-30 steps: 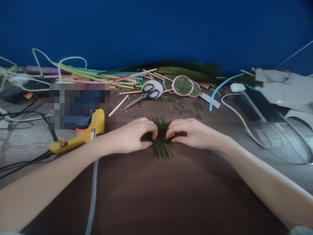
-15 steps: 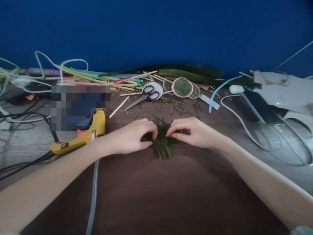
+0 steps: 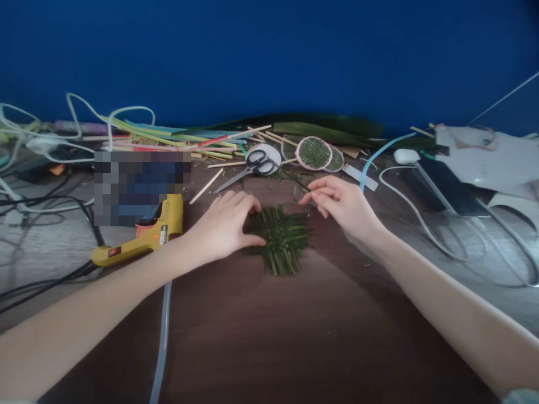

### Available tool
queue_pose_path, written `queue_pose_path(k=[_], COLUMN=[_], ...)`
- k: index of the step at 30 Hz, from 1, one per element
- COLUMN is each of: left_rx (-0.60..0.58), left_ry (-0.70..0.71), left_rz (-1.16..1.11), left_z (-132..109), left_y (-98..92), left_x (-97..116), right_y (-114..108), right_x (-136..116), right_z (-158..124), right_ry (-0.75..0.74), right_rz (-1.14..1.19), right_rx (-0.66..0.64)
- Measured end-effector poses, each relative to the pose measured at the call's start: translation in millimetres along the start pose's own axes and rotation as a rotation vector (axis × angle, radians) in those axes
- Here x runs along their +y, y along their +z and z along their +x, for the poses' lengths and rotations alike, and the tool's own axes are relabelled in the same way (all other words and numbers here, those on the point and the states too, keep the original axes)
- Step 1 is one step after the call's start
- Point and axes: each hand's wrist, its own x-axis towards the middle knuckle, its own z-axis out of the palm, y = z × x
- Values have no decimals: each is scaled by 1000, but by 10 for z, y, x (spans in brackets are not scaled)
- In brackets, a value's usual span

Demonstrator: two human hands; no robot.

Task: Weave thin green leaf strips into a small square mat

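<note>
A small woven mat of green leaf strips point(image 3: 281, 235) lies on the dark table in front of me, its loose strip ends sticking out on all sides. My left hand point(image 3: 229, 224) rests at its left edge, thumb and fingers apart around that side. Beyond the mat's upper right corner, my right hand point(image 3: 337, 202) is raised with its fingertips pinched on a thin green leaf strip point(image 3: 300, 183). Cut leaf bits lie on the table behind it.
Scissors point(image 3: 252, 168) lie behind the mat near round leaf-filled discs point(image 3: 314, 153). A yellow glue gun point(image 3: 168, 219) with a clear glue stick point(image 3: 163, 336) is left of my left hand. Coloured strips point(image 3: 202, 134), wooden sticks and cables spread along the back. A phone point(image 3: 450, 185) stands right.
My right hand has left the mat, moved up and right, and now pinches a leaf strip. My left hand has shifted slightly left, with thumb and fingers wider apart. More of the mat shows.
</note>
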Motion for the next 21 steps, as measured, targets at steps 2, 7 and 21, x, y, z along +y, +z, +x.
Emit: queue_pose_path(k=[2, 7, 21], left_rx=[-3, 18, -113], left_ry=[20, 94, 448], left_rz=[5, -86, 161], left_z=[6, 31, -69], left_y=[-7, -133, 18], left_x=[4, -33, 128], right_y=[-3, 6, 22], right_x=[-16, -9, 55], right_z=[0, -4, 3], right_ry=[-5, -54, -98], right_rz=[-14, -49, -99], right_rx=[40, 101, 143])
